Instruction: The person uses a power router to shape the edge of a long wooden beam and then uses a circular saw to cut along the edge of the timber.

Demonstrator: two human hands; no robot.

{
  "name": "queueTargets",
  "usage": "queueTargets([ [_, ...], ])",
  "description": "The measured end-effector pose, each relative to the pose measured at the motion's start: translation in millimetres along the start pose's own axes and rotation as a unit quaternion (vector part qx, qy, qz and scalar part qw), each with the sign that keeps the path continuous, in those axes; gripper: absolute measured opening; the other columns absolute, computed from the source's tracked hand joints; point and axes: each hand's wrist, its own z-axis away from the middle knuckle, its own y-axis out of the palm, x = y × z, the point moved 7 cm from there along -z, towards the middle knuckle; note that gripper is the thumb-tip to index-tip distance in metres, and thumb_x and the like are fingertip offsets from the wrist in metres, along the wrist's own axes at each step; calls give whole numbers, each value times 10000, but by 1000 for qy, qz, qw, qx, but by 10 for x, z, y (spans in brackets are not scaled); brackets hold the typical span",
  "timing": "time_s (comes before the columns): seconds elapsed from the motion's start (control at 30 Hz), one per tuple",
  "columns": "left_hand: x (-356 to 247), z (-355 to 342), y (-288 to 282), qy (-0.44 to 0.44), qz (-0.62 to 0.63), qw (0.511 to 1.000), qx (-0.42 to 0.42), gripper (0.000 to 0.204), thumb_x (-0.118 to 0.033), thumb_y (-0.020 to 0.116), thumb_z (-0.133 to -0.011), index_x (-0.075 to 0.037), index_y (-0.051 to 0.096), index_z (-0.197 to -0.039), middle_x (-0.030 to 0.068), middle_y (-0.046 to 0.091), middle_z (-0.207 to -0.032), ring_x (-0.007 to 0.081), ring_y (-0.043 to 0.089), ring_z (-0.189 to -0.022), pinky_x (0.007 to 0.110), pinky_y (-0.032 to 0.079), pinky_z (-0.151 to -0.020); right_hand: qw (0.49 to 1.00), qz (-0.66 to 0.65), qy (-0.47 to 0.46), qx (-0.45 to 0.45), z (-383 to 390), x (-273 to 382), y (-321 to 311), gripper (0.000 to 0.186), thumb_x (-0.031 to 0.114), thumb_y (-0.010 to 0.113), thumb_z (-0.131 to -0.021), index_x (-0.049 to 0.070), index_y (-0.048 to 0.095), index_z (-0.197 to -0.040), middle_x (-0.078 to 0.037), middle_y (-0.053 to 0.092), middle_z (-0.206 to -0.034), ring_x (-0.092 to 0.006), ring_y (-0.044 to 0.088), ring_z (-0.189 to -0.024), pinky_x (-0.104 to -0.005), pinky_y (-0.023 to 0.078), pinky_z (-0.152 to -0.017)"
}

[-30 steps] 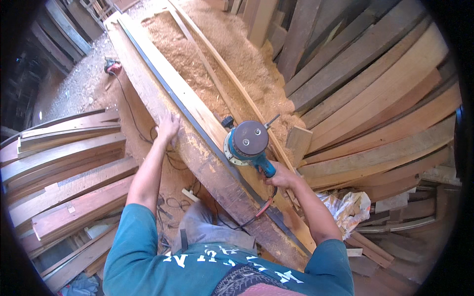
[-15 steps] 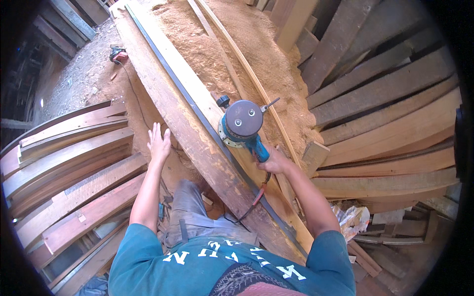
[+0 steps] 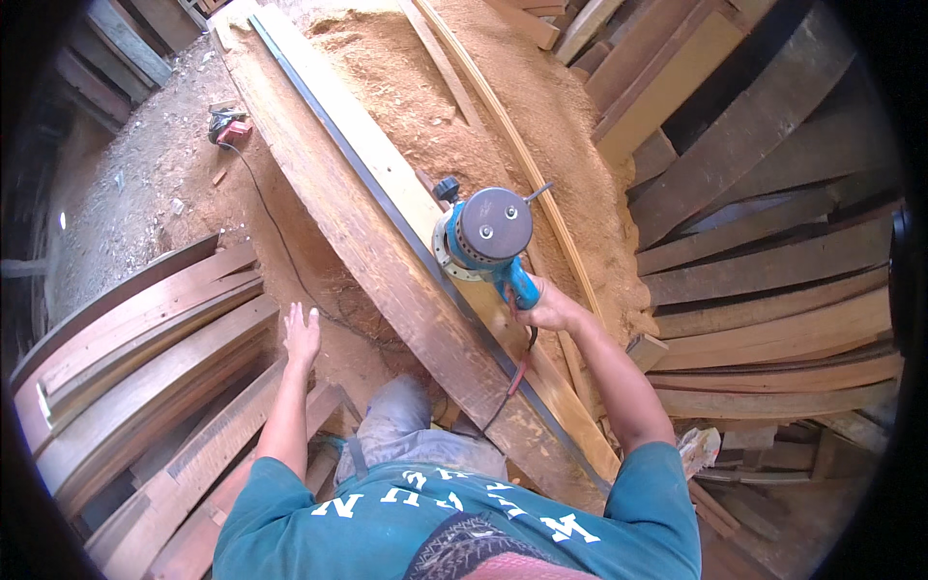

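Observation:
My right hand (image 3: 551, 306) is closed around the blue handle of a handheld wood router (image 3: 495, 224). The tool has a round dark top cap and a black knob on its far left side. Its base rests on a long pale board (image 3: 372, 145), beside a narrow dark strip (image 3: 333, 140). That strip runs lengthwise between the pale board and a wide, worn brown plank (image 3: 362, 256). Left of the plank, my left hand (image 3: 303, 333) hangs in the air with fingers spread, holding nothing. The router's bit is hidden from view.
Sawdust (image 3: 541, 126) covers the ground beyond the boards, with thin wood strips (image 3: 512, 135) lying on it. Timber stacks stand at the left (image 3: 164, 358) and right (image 3: 773, 319). A red and black power tool (image 3: 230, 128) with a cord lies at far left.
My left hand has drawn back toward my body, farther from the plank. The view has shifted slightly. My right hand keeps its grip on the router, which stays on the boards.

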Motion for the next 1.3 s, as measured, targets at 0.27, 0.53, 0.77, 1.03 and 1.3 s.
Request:
queueTargets([
  [0.27, -103, -1485, -1035, 61, 60, 995, -54, 712, -492, 442, -1097, -15, 369, -1620, 204, 283, -1719, 378, 234, -1599, 458, 165, -1317, 1000, -6, -19, -1, -1348, 671, -72, 393, -5, 749, -741, 130, 590, -1073, 41, 579, -908, -111, 553, -846, -303, 498, -770],
  [0.53, -1416, -2819, -2146, 161, 122, 973, -115, 721, -488, 460, -1094, 26, 390, -1595, 243, 292, -1704, 363, 249, -1594, 438, 181, -1312, 999, 30, -7, -5, -2186, 1661, 43, 392, -10, 734, -733, 116, 566, -1065, 46, 550, -897, -115, 534, -840, -300, 481, -758],
  [0.77, -2791, -4658, -3070, 205, -17, 961, -187, 738, -583, 386, -1082, -164, 276, -1680, 58, 213, -1766, 411, 159, -1616, 644, 143, -1273, 998, 23, -55, -3, -3164, 2250, -11, 340, -13, 751, -817, 135, 586, -1074, 73, 568, -947, -72, 550, -866, -265, 493, -759],
  [1.03, -3367, -5492, -3216, 238, -204, 938, -147, 801, -684, 302, -1069, -238, 141, -1714, -45, 112, -1788, 371, 33, -1640, 736, -2, -1247, 997, 71, -6, 2, -4193, 2945, 53, 338, 2, 732, -811, 120, 576, -1086, 38, 579, -937, -108, 559, -870, -298, 498, -784],
  [1.3, -3460, -5516, -3215, 308, -191, 896, -255, 606, -357, 312, -1113, -282, 197, -1703, -90, 133, -1782, 269, 95, -1646, 703, -50, -1261, 999, 41, -26, 12, -5320, 3538, 74, 315, 31, 716, -803, 119, 581, -1074, 39, 574, -886, -103, 547, -819, -303, 489, -751],
])
